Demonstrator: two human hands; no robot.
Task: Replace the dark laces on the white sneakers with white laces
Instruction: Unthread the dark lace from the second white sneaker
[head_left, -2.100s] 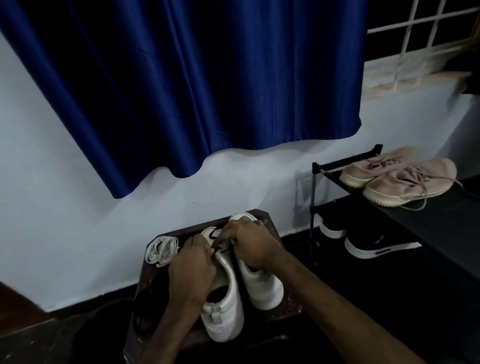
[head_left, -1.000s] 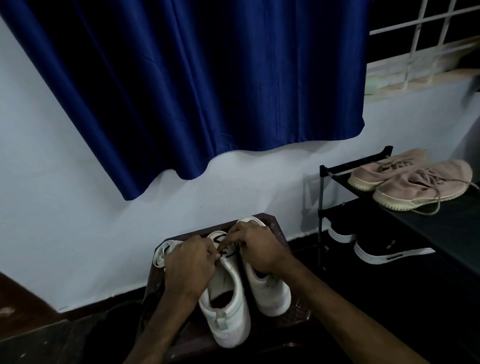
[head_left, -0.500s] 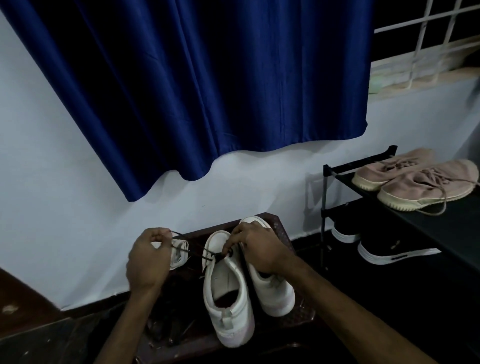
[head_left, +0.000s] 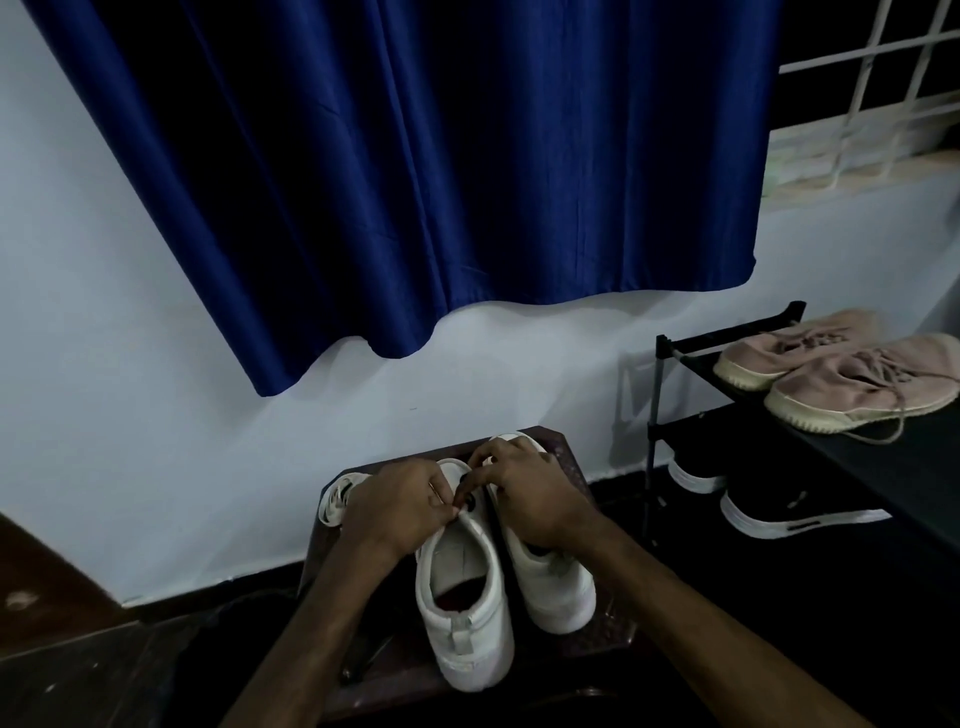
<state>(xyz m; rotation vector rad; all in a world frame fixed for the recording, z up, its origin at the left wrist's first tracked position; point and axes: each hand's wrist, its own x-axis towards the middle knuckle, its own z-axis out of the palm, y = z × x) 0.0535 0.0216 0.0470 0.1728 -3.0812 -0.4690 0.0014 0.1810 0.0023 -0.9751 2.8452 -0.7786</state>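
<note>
Two white sneakers stand heel-toward-me on a dark brown stool (head_left: 597, 636). The left sneaker (head_left: 462, 597) has a short bit of dark lace (head_left: 470, 504) showing near its front eyelets. My left hand (head_left: 400, 506) and my right hand (head_left: 524, 493) meet over that sneaker's front, fingertips pinching at the dark lace. The right sneaker (head_left: 553, 582) lies partly under my right wrist. A bundle of white laces (head_left: 335, 501) sits at the stool's back left corner, half hidden by my left hand.
A black shoe rack (head_left: 779, 332) stands to the right with pink sneakers (head_left: 852, 384) on top and dark shoes (head_left: 779, 512) below. A blue curtain (head_left: 415, 182) hangs on the white wall behind. Dark floor surrounds the stool.
Half a second ago my left hand was out to the left, drawing the dark lace taut. It has come back to the left sneaker's front, beside my right hand.
</note>
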